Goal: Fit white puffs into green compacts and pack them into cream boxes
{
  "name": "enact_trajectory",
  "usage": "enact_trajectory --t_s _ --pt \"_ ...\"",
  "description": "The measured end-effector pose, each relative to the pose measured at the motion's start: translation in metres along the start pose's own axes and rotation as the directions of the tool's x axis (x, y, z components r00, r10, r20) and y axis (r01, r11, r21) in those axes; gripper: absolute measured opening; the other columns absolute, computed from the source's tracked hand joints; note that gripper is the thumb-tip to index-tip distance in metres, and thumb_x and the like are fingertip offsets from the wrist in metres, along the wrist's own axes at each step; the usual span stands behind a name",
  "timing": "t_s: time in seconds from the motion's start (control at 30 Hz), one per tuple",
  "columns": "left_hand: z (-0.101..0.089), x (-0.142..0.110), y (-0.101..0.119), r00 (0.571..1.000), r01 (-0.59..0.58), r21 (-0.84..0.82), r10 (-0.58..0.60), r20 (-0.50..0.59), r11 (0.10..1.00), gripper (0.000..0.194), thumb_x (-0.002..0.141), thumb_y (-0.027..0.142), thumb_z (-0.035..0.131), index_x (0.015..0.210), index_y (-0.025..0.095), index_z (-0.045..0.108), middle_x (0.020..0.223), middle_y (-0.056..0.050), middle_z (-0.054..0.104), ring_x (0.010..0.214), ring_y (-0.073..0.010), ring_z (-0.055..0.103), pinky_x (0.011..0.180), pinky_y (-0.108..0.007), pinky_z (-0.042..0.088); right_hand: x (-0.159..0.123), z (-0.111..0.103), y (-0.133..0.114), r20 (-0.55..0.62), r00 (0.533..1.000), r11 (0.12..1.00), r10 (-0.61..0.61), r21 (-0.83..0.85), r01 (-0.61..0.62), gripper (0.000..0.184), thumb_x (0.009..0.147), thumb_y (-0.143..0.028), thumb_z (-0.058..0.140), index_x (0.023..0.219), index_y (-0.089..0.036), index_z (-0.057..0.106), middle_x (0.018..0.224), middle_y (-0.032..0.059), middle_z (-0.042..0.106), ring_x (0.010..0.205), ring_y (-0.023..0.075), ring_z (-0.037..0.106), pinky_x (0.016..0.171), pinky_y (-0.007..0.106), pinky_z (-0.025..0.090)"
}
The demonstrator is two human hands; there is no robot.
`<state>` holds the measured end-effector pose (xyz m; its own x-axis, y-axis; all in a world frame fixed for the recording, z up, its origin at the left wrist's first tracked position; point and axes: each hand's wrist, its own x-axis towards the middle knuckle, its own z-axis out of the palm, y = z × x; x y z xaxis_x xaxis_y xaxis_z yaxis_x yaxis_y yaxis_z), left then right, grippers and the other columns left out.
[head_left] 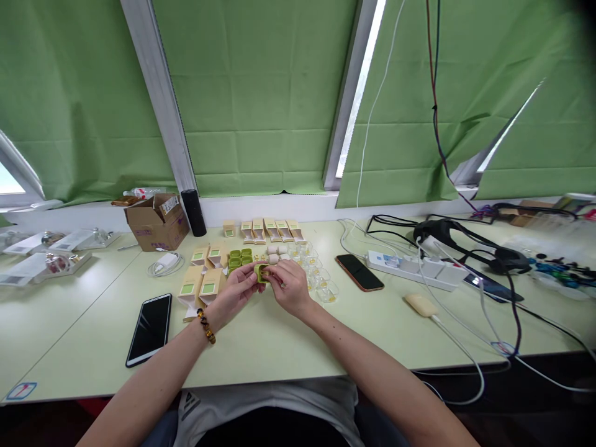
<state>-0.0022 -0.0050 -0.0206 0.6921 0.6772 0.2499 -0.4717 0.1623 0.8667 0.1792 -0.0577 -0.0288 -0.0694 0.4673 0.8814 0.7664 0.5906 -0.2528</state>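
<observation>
My left hand (237,290) and my right hand (291,287) meet over the pale green table (279,344), both pinched on one small green case (261,272) held just above the surface. A beaded bracelet (206,326) sits on my left wrist. Right behind the hands lie more green cases (239,257), small white rolls (277,253) and several clear plastic cups (321,282). Tan cartons with green labels (200,287) lie to the left of my left hand, and a row of them (267,230) stands further back.
A black phone (149,328) lies at the front left, another phone (364,272) at the right. A cardboard box (156,221), a black cylinder (194,212) and a white charger (164,263) stand at the back left. A power strip (410,267), cables and a headset (465,242) crowd the right.
</observation>
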Motion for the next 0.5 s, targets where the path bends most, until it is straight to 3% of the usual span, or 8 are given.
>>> enact_trajectory --t_s 0.3,0.5 --pt "-0.0066 0.0026 -0.0025 1.0 0.011 0.061 -0.012 0.021 0.998 0.049 0.084 0.031 0.087 0.129 0.015 0.074 0.096 -0.01 0.07 0.077 -0.014 0.062 0.078 -0.029 0.05 -0.004 0.0025 0.0048 -0.016 1.0 1.0 -0.011 -0.004 0.011 0.02 0.103 -0.031 0.059 0.096 -0.027 0.077 0.069 0.0041 0.069 0.064 0.0197 0.058 0.065 0.035 0.037" --pt "-0.0078 0.0032 -0.0041 0.998 0.02 0.083 -0.024 0.049 0.996 0.051 0.084 0.034 0.086 0.13 0.014 0.073 0.097 -0.01 0.069 0.077 -0.0136 0.061 0.077 -0.029 0.049 -0.0054 0.0041 0.0065 0.03 0.998 0.995 0.06 0.079 -0.062 0.025 0.102 -0.04 0.06 0.091 -0.029 0.079 0.074 0.0057 0.076 0.063 0.0201 0.062 0.066 0.035 0.043"
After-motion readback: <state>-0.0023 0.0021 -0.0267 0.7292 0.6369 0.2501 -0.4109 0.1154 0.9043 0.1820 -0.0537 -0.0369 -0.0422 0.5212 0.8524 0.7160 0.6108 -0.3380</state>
